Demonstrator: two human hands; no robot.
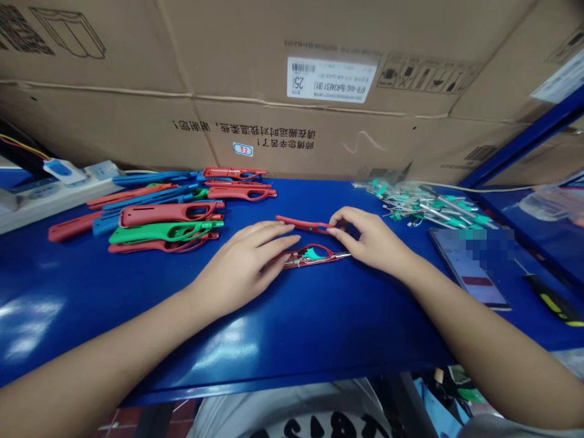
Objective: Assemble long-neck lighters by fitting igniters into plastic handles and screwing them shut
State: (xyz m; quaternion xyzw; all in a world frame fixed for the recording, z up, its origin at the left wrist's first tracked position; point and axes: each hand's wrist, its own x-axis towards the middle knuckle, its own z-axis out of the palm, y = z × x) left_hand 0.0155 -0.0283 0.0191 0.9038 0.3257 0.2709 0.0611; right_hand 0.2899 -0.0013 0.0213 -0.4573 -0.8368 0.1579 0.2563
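Observation:
A red lighter half-shell (314,258) lies on the blue table with its inside showing. In it sit a green trigger piece, thin wires and a metal tube that sticks out to the right. My left hand (249,255) covers its left end, thumb on the near side and the other fingers spread across it. Just beyond lies a second red half-shell (296,222), its left end slightly raised. Between thumb and fingertips, my right hand (358,234) pinches the right end of this second shell, close above the metal tube.
Red, green and blue lighter bodies (168,213) are piled at left beside a white power strip (55,194). At right are metal tubes with green parts (433,207), a phone (474,274) and a screwdriver (552,298). A large cardboard box (255,73) stands behind.

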